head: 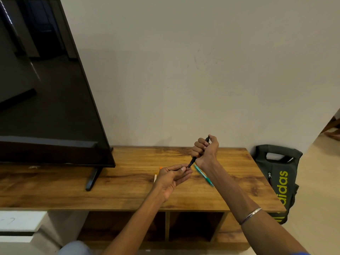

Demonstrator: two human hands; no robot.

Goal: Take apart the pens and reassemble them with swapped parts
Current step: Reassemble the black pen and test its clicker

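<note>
right hand (205,150): fisted round black pen (199,150), held tilted above table (128,184) near back edge | left hand (173,178): fingertips pinching pen's lower tip | green pen (203,174): flat on table, beside right wrist | orange parts (156,177): behind left hand

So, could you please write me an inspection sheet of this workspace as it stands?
Surface: wooden TV unit, open shelves below.
Job's things: black pen held in the air; green pen lying on the wood; orange pen parts mostly hidden behind the left hand.
Clutter: nothing seen.
Hands: right hand fisted around the black pen; left hand pinching its lower tip.
Cables: nothing seen.
Surroundings: television at left, dark bag on the floor at right, plain wall behind.
</note>
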